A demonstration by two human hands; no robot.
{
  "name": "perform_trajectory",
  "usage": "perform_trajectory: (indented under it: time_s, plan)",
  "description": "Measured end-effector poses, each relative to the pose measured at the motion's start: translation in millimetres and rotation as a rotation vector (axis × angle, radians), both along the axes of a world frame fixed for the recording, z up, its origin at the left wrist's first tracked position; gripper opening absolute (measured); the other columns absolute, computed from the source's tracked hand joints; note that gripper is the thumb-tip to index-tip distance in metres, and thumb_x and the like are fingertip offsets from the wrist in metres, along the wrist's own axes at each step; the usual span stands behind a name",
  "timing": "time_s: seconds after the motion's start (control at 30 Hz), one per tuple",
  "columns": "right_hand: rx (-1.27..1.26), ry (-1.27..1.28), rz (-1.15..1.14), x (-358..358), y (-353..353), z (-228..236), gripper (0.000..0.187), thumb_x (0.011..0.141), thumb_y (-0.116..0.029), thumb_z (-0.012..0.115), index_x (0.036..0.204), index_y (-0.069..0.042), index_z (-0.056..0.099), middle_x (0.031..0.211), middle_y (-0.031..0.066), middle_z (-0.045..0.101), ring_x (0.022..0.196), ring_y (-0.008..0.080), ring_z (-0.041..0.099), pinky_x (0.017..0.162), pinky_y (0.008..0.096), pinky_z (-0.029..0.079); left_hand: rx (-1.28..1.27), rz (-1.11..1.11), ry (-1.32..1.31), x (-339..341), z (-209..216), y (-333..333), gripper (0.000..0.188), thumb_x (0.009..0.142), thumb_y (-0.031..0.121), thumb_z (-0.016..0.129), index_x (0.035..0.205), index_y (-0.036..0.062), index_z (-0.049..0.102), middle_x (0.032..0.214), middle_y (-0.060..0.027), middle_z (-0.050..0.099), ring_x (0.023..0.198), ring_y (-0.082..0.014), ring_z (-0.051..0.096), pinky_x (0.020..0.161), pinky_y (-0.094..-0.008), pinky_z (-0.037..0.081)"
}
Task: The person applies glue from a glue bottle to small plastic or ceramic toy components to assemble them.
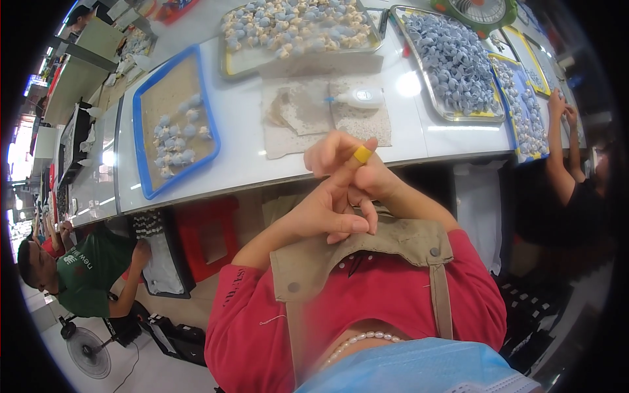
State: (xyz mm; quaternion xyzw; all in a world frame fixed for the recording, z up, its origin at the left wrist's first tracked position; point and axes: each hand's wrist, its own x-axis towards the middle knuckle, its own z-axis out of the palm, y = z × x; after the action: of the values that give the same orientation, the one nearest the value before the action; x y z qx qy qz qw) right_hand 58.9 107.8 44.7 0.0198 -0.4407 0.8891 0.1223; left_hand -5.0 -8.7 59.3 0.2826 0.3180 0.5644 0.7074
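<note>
Yellow band [362, 154] round finger; hands [322, 208] together, fingers overlapping; palms mostly hidden.

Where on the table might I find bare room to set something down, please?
The glossy white table is bare between the blue-rimmed rectangular tray and the stained beige sheet, and between that sheet and the rectangular tray of blue-grey pieces. That last tray and the clear tray of blue-and-cream pieces behind the sheet are crowded.

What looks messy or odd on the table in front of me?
The pale sheet just beyond your hands: it is blotched and speckled with dark grime, unlike the clean white table. A white bottle lies on its side there; I can't tell whether it leaked.
</note>
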Motion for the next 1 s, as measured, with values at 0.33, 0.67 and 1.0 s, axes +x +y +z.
perform_trajectory:
  time_s: [0.33,0.67,1.0]
  plan:
    - [0.047,-0.044,0.026,6,17,-9,0.035,0.082,-0.043,0.057,0.083,-0.008,0.052,0.086,0.0063,0.056,0.094,0.0213,0.048,0.085,0.0331,0.037,0.181,-0.088,-0.734,-6,-30,0,0.07,0.086,0.014,0.051,0.139,0.0276,0.007,0.087,-0.0192,0.055,0.038,-0.0072,0.04,0.036,-0.016,0.033]
    - [-0.105,0.137,0.016,-8,19,-21,0.046,0.083,-0.058,0.04,0.063,-0.016,0.038,0.06,-0.0049,0.042,0.071,0.0134,0.043,0.075,0.0277,0.034,0.266,-0.221,-1.058,-7,-32,8,0.049,0.089,0.019,0.047,0.132,0.0198,0.024,0.094,-0.0192,0.055,0.037,-0.0104,0.046,0.038,-0.0182,0.035]
    - [-0.05,-0.018,-0.388,8,82,-22,0.035,0.093,-0.029,0.041,0.065,-0.009,0.038,0.064,0.0006,0.043,0.068,0.0156,0.042,0.071,0.0291,0.034,-0.21,0.843,1.579,-203,4,52,0.022,0.076,0.026,0.062,0.079,0.0036,0.061,0.069,-0.0083,0.062,0.062,-0.0184,0.059,0.056,-0.0318,0.045]
